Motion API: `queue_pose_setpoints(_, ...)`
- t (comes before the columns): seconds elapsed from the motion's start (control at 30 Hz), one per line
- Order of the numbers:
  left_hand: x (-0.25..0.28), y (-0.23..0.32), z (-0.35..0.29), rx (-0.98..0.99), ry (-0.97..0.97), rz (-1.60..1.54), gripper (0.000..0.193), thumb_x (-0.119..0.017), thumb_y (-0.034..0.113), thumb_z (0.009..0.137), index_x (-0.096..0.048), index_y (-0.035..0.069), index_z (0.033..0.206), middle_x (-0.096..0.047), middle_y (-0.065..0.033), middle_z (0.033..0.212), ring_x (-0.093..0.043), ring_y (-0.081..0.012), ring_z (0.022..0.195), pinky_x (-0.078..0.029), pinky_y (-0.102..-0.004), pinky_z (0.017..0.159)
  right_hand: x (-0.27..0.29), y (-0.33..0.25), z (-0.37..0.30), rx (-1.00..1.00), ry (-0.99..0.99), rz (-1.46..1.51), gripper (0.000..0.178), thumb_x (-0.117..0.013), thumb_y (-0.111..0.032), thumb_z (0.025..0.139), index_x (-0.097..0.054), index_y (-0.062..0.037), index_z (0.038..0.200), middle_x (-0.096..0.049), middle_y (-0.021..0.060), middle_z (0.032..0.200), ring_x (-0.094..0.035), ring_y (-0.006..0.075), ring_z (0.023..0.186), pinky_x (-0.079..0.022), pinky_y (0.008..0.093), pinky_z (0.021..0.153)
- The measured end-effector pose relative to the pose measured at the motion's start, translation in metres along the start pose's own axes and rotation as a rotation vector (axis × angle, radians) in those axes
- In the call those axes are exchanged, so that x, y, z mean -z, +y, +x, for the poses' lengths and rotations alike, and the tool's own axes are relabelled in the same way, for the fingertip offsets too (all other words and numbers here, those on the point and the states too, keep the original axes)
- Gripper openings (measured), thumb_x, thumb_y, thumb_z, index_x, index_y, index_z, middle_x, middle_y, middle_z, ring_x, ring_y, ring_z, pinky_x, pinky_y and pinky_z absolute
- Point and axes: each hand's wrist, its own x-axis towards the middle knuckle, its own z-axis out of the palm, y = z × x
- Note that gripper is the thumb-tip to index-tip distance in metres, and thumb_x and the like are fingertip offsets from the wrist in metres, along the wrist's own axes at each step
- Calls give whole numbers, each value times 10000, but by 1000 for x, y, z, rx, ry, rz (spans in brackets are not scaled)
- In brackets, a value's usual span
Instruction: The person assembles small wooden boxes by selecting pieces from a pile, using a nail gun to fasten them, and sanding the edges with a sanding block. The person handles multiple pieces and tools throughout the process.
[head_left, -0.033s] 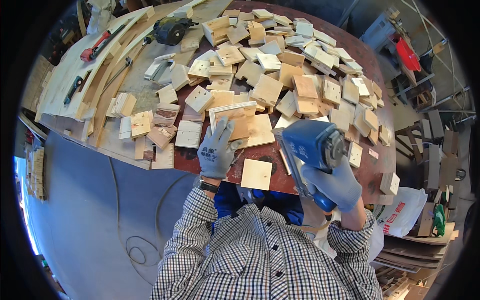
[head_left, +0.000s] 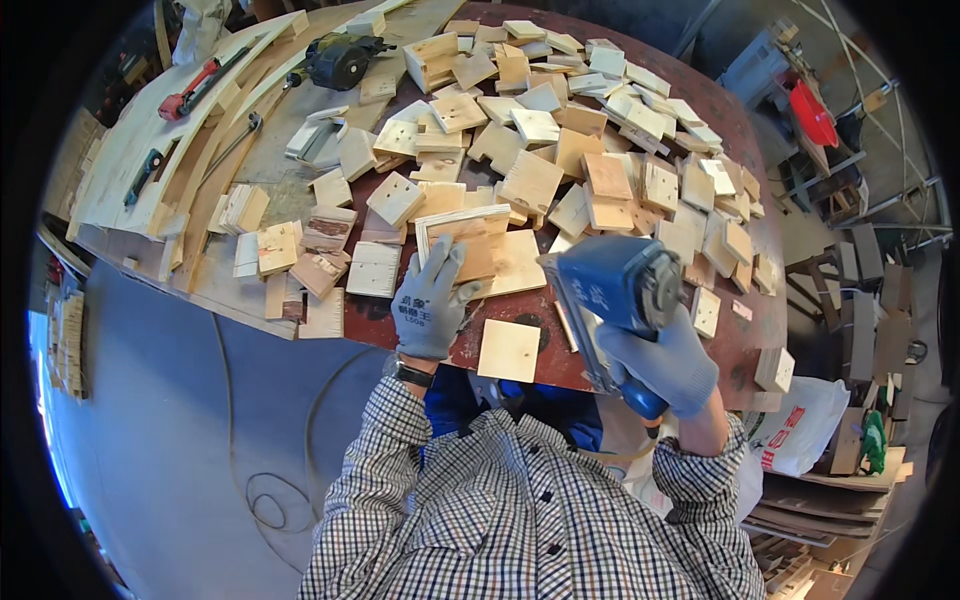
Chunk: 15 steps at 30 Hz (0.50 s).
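While the two hands are well apart, each is engaged with an item at the centre of the frame. The right hand [head_left: 665,365], right of centre, is closed around the handle of a blue nail gun [head_left: 615,285], which is raised in front of the counter [head_left: 735,335]. The tool is judged rigid and fairly heavy, with its bulk in the head; the handle is the sound place to hold it, clear of the metal nose.

The left hand [head_left: 428,310], left of centre, has its fingers extended and thumb spread, resting against the left and lower edges of a wooden piece [head_left: 480,255] with a raised strip along its top. No full clamp is evident; contact under the palm cannot be verified. The wood is judged light, stiff and dry, with little slip against the glove; side edges offer the best hold.

A square wooden block [head_left: 508,350] lies loose at lower centre, between the hands, touched by neither. A heap of blocks [head_left: 530,180] fills upper centre.
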Motion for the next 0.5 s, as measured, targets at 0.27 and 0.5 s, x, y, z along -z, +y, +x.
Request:
queue_pose_setpoints(0.27, -6, 0, 0, 47, 34, -83, 596, -822, 407, 847, -687, 190, 1386, -670, -65, 1434, -681, -353, 1197, -583, -419, 980, -18, -24, 114, -49, -264, -188, 328, -754, -249, 908, -619, -20, 1102, -629, 28, 772, -641, 119, 569, -521, 273, 518)
queue_pose_setpoints(0.5, -4, -2, -4, 79, 25, -50, 594, -822, 419, 836, -689, 213, 1377, -677, -45, 1421, -687, -366, 1181, -604, -401, 927, -31, -15, 150, -43, -280, -425, 416, -718, -372, 883, -759, 1, 1065, -735, 80, 850, -684, 141, 731, -556, 293, 707)
